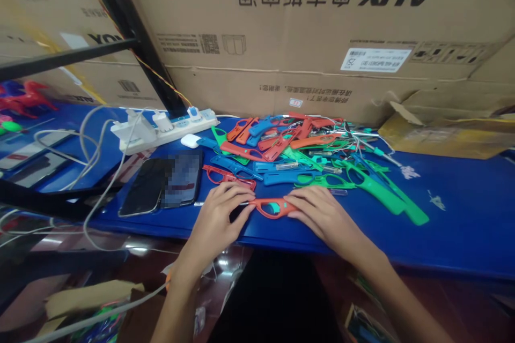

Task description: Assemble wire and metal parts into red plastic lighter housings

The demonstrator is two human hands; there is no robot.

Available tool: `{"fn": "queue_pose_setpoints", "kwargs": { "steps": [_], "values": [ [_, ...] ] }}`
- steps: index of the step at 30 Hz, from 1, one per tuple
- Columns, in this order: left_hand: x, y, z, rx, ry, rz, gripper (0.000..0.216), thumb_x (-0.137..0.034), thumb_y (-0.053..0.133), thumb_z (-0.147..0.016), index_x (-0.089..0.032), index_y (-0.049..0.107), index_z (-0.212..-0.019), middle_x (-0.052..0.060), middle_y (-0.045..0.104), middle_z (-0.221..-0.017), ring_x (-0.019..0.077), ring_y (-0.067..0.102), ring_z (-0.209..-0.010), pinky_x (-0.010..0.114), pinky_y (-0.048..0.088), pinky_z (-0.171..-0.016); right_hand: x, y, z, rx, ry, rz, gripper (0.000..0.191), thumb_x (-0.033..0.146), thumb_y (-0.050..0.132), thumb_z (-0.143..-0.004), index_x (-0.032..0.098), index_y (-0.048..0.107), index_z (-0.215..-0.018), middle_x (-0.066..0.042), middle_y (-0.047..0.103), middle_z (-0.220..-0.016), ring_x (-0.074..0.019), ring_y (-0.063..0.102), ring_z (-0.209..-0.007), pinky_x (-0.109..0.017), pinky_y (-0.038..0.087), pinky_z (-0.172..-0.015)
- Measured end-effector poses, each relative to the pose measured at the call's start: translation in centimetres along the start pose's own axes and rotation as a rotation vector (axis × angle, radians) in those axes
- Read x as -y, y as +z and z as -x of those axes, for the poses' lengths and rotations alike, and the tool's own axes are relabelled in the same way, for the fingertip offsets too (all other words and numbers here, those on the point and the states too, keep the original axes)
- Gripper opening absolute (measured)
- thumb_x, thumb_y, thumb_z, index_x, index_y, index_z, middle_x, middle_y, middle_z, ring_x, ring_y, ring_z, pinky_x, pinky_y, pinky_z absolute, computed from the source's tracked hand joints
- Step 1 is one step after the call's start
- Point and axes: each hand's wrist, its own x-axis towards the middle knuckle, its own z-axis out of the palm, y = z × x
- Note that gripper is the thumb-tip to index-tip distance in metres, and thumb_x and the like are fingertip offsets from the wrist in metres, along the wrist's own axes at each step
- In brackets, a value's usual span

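One orange-red lighter handle [287, 207] lies horizontally between the two hands, low over the front edge of the blue table [462, 214]. Its body is smooth moulded plastic with an elongated oval trigger loop; one teal trigger [274, 207] sits inside the loop. A slim metal rod [244, 203] extends from its left end beneath the left fingers.

Left hand [223, 211]: thumb and fingertips pinched together at the rod end. Right hand [322, 211]: fingertips clamped on the opposite end.

Directly behind lies a heap of plastic lighter parts [281, 144] in red, orange, blue and green; overlap prevents an exact count. One long green casing [382, 195] projects from its right side.

To the left of the heap: two flat, dark phones [145, 187], side by side; one rounded, glossy white case [190, 141]; one white power strip [177, 127] carrying three plugs. Behind the table stands a matt brown corrugated carton [281, 27] with inverted black lettering.
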Motion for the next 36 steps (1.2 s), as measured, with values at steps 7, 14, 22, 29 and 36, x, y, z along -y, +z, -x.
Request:
{"fn": "queue_pose_setpoints", "kwargs": {
  "steps": [7,14,22,29,36],
  "values": [
    [-0.30,-0.06,-0.04,0.023,-0.018,-0.011,0.010,-0.024,0.062,-0.100,-0.023,0.068,-0.107,0.003,0.074,-0.107,0.0219,0.062,-0.110,0.042,0.046,-0.096,-0.14,0.08,-0.01,0.019,0.008,-0.016,0.030,0.035,0.048,-0.105,0.016,0.066,-0.120,-0.011,0.071,-0.118,-0.0242,0.065,-0.106,-0.042,0.053,-0.092],
    [-0.19,-0.10,0.01,0.021,0.003,-0.022,0.012,-0.025,0.061,-0.100,-0.023,0.070,-0.108,0.004,0.074,-0.110,0.0224,0.062,-0.110,0.043,0.046,-0.096,-0.07,-0.03,0.05,0.043,0.027,-0.042,0.033,0.037,0.047,-0.106,0.017,0.067,-0.124,-0.012,0.072,-0.119,-0.0244,0.065,-0.107,-0.045,0.054,-0.094],
    [0.00,-0.04,0.08,0.023,0.016,-0.067,0.015,-0.025,0.063,-0.099,-0.024,0.069,-0.112,0.003,0.075,-0.108,0.0220,0.061,-0.109,0.042,0.043,-0.097,-0.01,0.05,0.04,0.036,0.026,-0.066,0.031,0.036,0.049,-0.105,0.016,0.068,-0.120,-0.011,0.072,-0.117,-0.0234,0.065,-0.106,-0.042,0.054,-0.093],
    [0.20,0.02,-0.02,-0.005,0.065,-0.070,0.017,-0.022,0.063,-0.099,-0.026,0.071,-0.113,0.001,0.076,-0.108,0.0214,0.062,-0.106,0.042,0.043,-0.095,-0.01,0.29,0.11,0.010,0.006,-0.063,0.033,0.037,0.050,-0.105,0.016,0.066,-0.126,-0.011,0.072,-0.119,-0.0232,0.066,-0.106,-0.043,0.056,-0.093],
    [0.37,-0.02,0.07,-0.004,0.075,-0.059,0.019,-0.022,0.062,-0.099,-0.028,0.074,-0.113,0.002,0.076,-0.108,0.0226,0.063,-0.106,0.043,0.044,-0.094,0.22,0.05,0.11,-0.032,0.031,-0.110,0.032,0.033,0.050,-0.105,0.017,0.068,-0.125,-0.012,0.072,-0.119,-0.0242,0.067,-0.109,-0.044,0.058,-0.095]
  ]
}}
